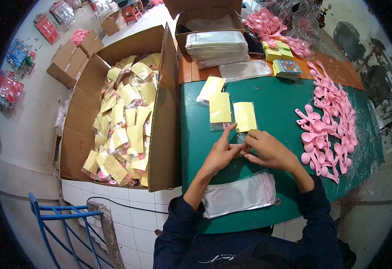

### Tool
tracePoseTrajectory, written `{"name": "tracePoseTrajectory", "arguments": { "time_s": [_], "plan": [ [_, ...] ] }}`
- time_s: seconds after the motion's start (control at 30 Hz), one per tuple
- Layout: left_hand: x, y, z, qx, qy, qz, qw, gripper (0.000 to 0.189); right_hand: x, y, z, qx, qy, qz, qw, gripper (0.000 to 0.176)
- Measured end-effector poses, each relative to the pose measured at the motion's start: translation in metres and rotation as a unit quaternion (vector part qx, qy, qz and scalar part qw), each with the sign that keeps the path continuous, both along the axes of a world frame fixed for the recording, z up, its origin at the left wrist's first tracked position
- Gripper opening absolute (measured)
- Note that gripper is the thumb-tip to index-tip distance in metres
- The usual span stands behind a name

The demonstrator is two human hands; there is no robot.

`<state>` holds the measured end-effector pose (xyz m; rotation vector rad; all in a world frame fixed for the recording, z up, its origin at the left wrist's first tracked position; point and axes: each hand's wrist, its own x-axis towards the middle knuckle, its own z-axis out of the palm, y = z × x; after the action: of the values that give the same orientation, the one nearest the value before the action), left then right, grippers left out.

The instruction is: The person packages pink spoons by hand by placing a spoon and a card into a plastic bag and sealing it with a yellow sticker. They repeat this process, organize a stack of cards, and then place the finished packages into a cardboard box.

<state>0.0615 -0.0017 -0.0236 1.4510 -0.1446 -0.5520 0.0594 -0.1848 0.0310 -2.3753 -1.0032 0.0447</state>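
Observation:
A clear plastic bag with a yellow card (245, 115) in it lies on the green table in front of me. My left hand (223, 155) is at the bag's lower left edge, its index finger stretched up beside the card and its other fingertips close to my right hand. My right hand (270, 150) has its fingers curled down and pinched over the bag's lower end. What lies under the fingertips is partly hidden. Just left of it are packed bags with yellow cards (219, 107). Nearer my body is a stack of flat clear bags (240, 193).
On the right is a heap of pink plastic spoons (326, 125). To the left stands a large cardboard box (165, 134) full of packed bags. Printed cards (288, 67) and a tall stack of clear bags (217, 45) sit at the back. A blue metal frame (66, 216) stands lower left.

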Motion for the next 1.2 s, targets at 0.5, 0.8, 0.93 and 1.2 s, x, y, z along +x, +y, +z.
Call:
{"name": "tracePoseTrajectory", "arguments": {
  "time_s": [0.5, 0.8, 0.93, 1.2],
  "plan": [
    [0.001, -0.003, -0.003, -0.037, 0.001, 0.045, 0.998, 0.06, 0.011, -0.014, 0.012, 0.014, 0.071, 0.015, 0.997, 0.017],
    [0.002, 0.0, -0.005, 0.018, -0.004, -0.014, 1.0, 0.062, -0.004, 0.005, -0.005, -0.03, -0.027, 0.001, 0.999, 0.024],
    [0.003, 0.0, -0.01, -0.007, 0.02, -0.015, 1.0, 0.063, -0.006, 0.009, -0.008, -0.039, -0.061, 0.002, 0.997, 0.023],
    [0.001, -0.002, -0.001, -0.023, 0.013, 0.039, 0.999, 0.055, 0.01, -0.018, 0.007, 0.087, 0.228, 0.099, 0.965, 0.016]
  ]
}}
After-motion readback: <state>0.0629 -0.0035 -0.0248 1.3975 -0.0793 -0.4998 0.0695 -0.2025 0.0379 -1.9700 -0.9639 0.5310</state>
